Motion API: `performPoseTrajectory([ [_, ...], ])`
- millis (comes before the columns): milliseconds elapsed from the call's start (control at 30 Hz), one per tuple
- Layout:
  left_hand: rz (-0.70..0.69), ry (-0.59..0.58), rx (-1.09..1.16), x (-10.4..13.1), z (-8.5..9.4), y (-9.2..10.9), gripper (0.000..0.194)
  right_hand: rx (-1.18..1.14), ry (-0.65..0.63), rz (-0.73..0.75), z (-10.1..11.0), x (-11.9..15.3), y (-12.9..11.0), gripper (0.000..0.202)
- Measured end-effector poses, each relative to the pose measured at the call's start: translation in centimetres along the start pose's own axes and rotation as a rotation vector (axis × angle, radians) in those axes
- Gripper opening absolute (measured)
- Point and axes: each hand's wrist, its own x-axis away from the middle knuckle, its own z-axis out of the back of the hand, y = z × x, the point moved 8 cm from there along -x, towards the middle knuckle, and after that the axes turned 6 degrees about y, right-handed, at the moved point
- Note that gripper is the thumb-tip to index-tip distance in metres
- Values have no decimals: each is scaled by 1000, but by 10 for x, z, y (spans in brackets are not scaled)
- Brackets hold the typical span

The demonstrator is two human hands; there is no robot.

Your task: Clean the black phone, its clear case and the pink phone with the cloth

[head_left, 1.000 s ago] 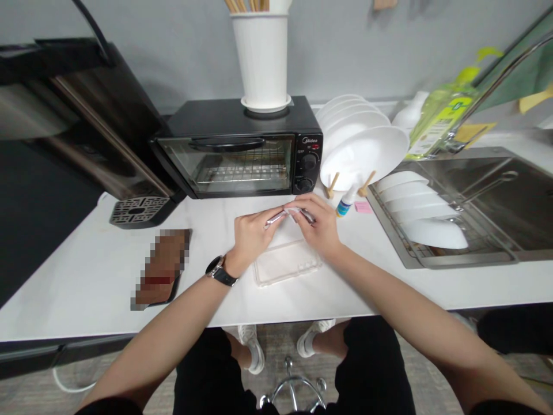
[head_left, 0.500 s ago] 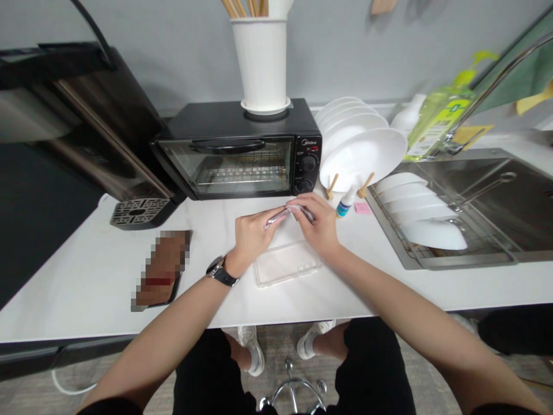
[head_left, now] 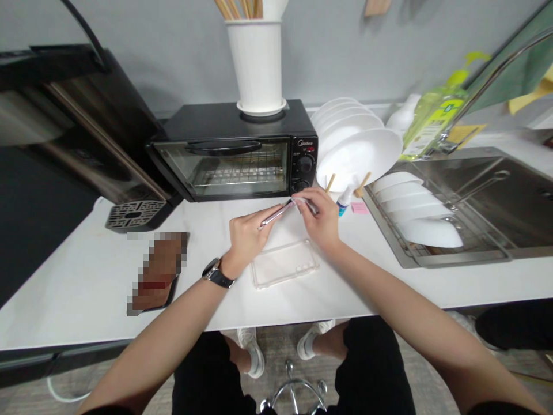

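Note:
My left hand (head_left: 247, 235), with a black watch on the wrist, is closed around the edge of a slim phone (head_left: 275, 215), seen nearly edge-on and tilted above the counter. At the phone's upper end, my right hand (head_left: 320, 220) pinches a thin white wipe-like piece (head_left: 296, 200), mostly hidden by the fingers. A dark edge shows under those fingers; I cannot tell whether it belongs to the phone. Just below both hands, a clear phone case (head_left: 285, 266) lies flat on the white counter (head_left: 233, 305). A small blue-labelled spray bottle (head_left: 344, 202) stands right of my right hand.
Behind the hands sits a black toaster oven (head_left: 237, 167) bearing a white cup (head_left: 256, 63) of chopsticks. White plates (head_left: 358, 158) stand in a rack beside it. The sink (head_left: 488, 213), holding bowls, is at right. A dark pixelated slab (head_left: 162, 271) lies left, near a black machine (head_left: 133, 216).
The phone has shifted slightly left and more of its edge shows. My left hand has moved a little left, while the right stays at the phone's upper end. The view has shifted slightly.

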Motion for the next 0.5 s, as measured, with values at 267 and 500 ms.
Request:
performPoseTrajectory([
  [267,35,-12,9,0,-2,-2,23,65,42,-93,5,-5,21,28],
  [500,10,-167,-123,4,-15,-5,26,-122,-168,196,-21,23,-43,17],
])
